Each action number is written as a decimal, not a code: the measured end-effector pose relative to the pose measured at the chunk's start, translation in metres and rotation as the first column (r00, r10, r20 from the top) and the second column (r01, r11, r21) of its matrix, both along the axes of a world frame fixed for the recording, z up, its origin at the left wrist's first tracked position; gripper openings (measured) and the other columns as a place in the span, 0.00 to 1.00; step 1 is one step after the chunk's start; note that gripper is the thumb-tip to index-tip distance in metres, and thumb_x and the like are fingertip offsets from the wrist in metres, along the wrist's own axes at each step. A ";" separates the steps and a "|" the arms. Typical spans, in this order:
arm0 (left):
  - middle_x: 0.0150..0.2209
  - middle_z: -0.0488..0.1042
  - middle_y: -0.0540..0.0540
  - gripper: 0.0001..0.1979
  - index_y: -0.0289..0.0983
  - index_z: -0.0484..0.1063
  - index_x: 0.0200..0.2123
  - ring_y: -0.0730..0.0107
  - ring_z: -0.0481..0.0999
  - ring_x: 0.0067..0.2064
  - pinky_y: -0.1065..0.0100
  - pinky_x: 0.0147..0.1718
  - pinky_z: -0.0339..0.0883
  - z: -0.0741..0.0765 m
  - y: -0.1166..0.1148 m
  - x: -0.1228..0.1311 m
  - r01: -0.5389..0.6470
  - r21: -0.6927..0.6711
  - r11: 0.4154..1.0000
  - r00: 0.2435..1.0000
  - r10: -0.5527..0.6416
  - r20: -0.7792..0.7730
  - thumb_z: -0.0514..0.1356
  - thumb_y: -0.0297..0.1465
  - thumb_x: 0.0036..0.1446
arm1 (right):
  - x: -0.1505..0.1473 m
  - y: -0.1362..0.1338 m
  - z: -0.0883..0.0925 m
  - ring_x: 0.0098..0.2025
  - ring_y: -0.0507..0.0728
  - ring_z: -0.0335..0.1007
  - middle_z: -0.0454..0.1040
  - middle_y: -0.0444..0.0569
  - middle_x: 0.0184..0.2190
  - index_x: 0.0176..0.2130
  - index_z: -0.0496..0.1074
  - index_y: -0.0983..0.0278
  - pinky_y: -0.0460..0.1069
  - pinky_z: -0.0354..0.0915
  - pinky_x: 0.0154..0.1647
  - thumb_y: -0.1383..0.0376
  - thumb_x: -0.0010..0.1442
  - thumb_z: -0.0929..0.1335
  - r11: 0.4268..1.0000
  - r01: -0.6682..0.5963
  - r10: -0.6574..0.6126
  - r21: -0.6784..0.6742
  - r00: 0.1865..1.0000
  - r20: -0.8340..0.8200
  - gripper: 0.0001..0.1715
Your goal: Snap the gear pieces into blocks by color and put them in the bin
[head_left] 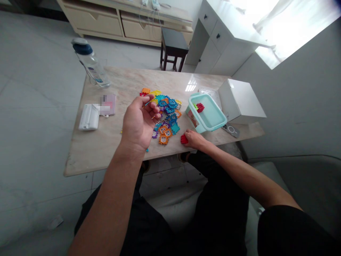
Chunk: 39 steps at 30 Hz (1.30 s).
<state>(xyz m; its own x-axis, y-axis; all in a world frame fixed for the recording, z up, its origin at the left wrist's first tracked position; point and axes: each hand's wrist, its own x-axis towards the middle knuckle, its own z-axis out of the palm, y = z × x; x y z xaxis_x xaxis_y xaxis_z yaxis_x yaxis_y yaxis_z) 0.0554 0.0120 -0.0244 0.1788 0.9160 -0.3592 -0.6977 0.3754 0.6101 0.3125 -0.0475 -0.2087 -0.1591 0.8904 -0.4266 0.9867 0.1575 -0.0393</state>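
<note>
Palm up, my left hand (pixel 141 122) is raised over the left side of a pile of colourful plastic pieces (pixel 170 110); its fingers are curled but apart, and nothing shows in them. My right hand (pixel 195 139) is closed on red pieces (pixel 184 139) at the table's near edge, just below a light teal basket (pixel 206 126). Inside the basket lie a red piece (pixel 200 107) and a bright green one (pixel 195 106). Orange pieces with white window shapes (pixel 163 139) lie at the near side of the pile, with blue and purple ones beyond.
The marble-patterned table (pixel 106 149) also bears a water bottle (pixel 96 71), a white case (pixel 89 117) and a pink packet (pixel 111 103) at left. A white box (pixel 243 101) and a phone (pixel 231 130) are at right. A dark stool (pixel 174 41) stands beyond the table.
</note>
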 end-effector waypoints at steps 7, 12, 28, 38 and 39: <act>0.23 0.71 0.53 0.08 0.42 0.73 0.34 0.73 0.71 0.24 0.72 0.23 0.63 -0.001 0.000 -0.001 0.008 0.006 1.000 1.000 -0.009 0.021 0.70 0.27 0.58 | -0.002 0.001 0.007 0.49 0.62 0.81 0.81 0.63 0.53 0.48 0.80 0.70 0.50 0.71 0.47 0.60 0.69 0.75 1.000 0.005 -0.005 0.004 1.000 -0.016 0.15; 0.23 0.72 0.53 0.09 0.42 0.74 0.36 0.72 0.72 0.25 0.71 0.24 0.63 -0.003 0.002 -0.003 0.021 0.011 1.000 0.999 -0.022 0.039 0.73 0.29 0.58 | -0.006 -0.005 0.033 0.49 0.60 0.77 0.79 0.58 0.49 0.47 0.78 0.68 0.50 0.70 0.52 0.60 0.67 0.76 0.991 0.046 -0.030 0.128 0.992 -0.123 0.14; 0.24 0.70 0.54 0.05 0.38 0.74 0.35 0.76 0.69 0.25 0.74 0.25 0.64 -0.004 0.003 0.009 0.041 -0.021 0.999 0.998 -0.040 0.047 0.68 0.26 0.61 | 0.130 0.155 0.111 0.42 0.62 0.81 0.85 0.58 0.39 0.42 0.85 0.69 0.51 0.71 0.39 0.55 0.58 0.83 0.844 0.472 -0.496 0.255 0.867 0.035 0.20; 0.25 0.70 0.53 0.05 0.37 0.74 0.34 0.75 0.68 0.27 0.73 0.27 0.63 0.000 -0.003 0.016 0.052 -0.011 0.999 0.998 -0.051 0.049 0.68 0.27 0.56 | 0.121 0.169 0.042 0.62 0.76 0.77 0.82 0.67 0.61 0.60 0.82 0.67 0.66 0.71 0.65 0.54 0.59 0.81 0.824 0.472 -0.548 0.313 0.805 0.226 0.34; 0.26 0.70 0.53 0.06 0.37 0.74 0.34 0.75 0.68 0.27 0.73 0.27 0.63 0.000 -0.004 0.016 0.057 -0.009 0.998 0.997 -0.056 0.048 0.68 0.28 0.55 | 0.120 0.171 0.038 0.64 0.77 0.75 0.81 0.68 0.61 0.60 0.82 0.67 0.70 0.67 0.69 0.55 0.60 0.81 0.824 0.465 -0.547 0.324 0.802 0.241 0.34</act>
<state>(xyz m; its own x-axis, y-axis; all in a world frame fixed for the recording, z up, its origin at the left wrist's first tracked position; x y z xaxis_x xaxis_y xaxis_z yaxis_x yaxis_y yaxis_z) 0.0717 0.0079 -0.0241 0.2472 0.9002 -0.3586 -0.7035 0.4212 0.5724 0.4321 0.1232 -0.1705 0.4463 0.8838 -0.1406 0.8792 -0.4038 0.2529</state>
